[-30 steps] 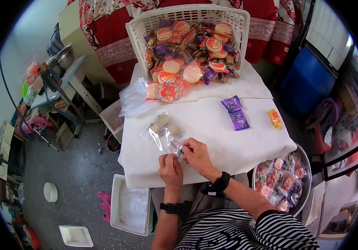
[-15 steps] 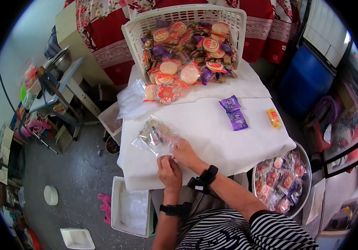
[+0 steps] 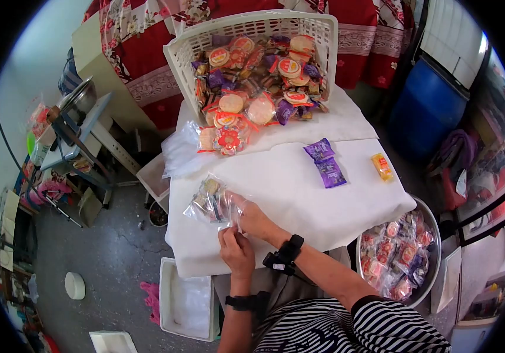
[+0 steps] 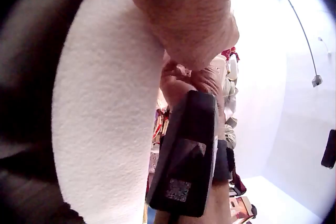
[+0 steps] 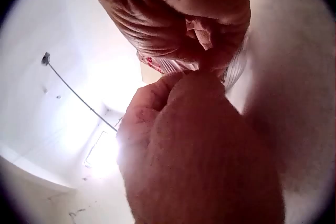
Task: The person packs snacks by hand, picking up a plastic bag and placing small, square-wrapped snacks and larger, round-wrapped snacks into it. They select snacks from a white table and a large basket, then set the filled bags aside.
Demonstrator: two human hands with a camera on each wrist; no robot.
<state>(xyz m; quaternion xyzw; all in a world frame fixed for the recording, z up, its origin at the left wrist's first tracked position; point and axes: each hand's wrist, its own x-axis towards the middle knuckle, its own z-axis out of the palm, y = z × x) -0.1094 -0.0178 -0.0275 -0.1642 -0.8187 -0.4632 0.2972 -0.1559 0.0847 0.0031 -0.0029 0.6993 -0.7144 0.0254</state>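
Note:
A clear plastic bag [image 3: 202, 215] with several small pale square packets [image 3: 210, 188] inside lies near the table's front left. My left hand [image 3: 238, 250] pinches the bag's near edge. Over the bag's open end reaches my right hand [image 3: 249, 217], its fingers overlapped by clear plastic; I cannot tell whether they hold something. Both hands meet closely in the right wrist view, the right hand [image 5: 173, 14] above the left hand [image 5: 194, 145]. On the right of the cloth lie two purple packets [image 3: 326, 163] and a yellow packet [image 3: 382, 167].
A white basket [image 3: 176, 65] at the table's back spills over with wrapped snacks. Flat clear bags [image 3: 182, 153] lie beside it on the white cloth [image 3: 282, 206]. A metal basin [image 3: 437, 247] of filled bags stands at lower right, a white tub [image 3: 170, 300] at lower left.
My right hand has moved left and forward into the bag's open end. The left hand stays at the bag's near edge. The bag's far end has bunched and tilted.

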